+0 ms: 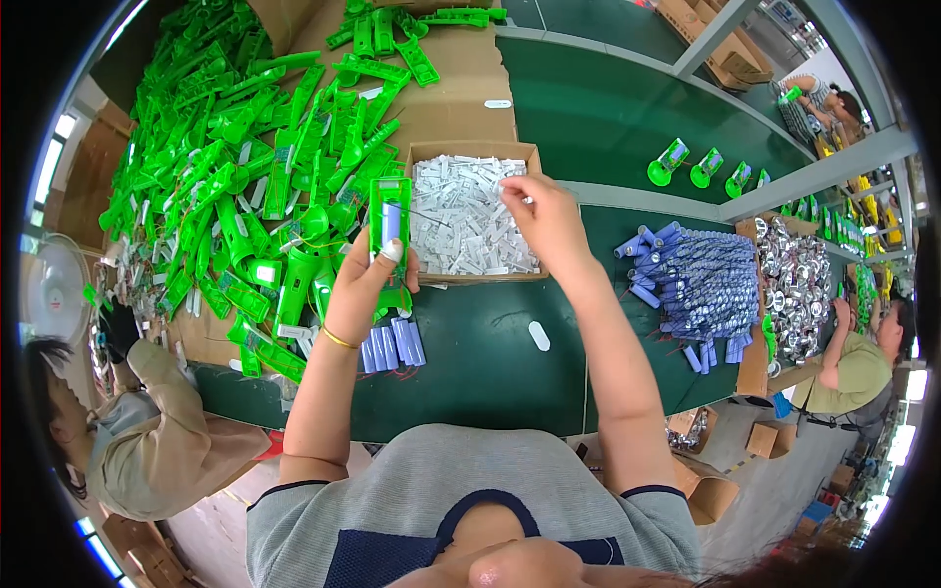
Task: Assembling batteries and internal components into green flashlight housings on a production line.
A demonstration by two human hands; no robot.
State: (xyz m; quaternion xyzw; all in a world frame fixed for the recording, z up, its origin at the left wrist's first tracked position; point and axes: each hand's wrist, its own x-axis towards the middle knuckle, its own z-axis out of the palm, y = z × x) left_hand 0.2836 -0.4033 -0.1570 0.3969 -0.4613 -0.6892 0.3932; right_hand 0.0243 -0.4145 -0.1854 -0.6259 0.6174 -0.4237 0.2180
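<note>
My left hand (368, 279) grips a green plastic housing (376, 218) with a blue cylindrical battery (391, 221) lying in it. The thumb, with something white on its tip, presses at the battery's lower end. A thin dark wire sticks out from the housing to the right, over a cardboard box (537, 163) of small white plastic pieces (470, 216). Above the right part of that box is my right hand (545, 220), its thumb and fingers pinched together. A small white spot shows at its fingers, but what they hold, if anything, I cannot make out.
Loose green housings (211, 181) are heaped at the left. Several blue batteries (387, 345) lie below my left hand; a larger battery stack (701, 284) is at the right. A white oval piece (539, 336) lies on the green table (470, 377). Co-workers sit at both sides.
</note>
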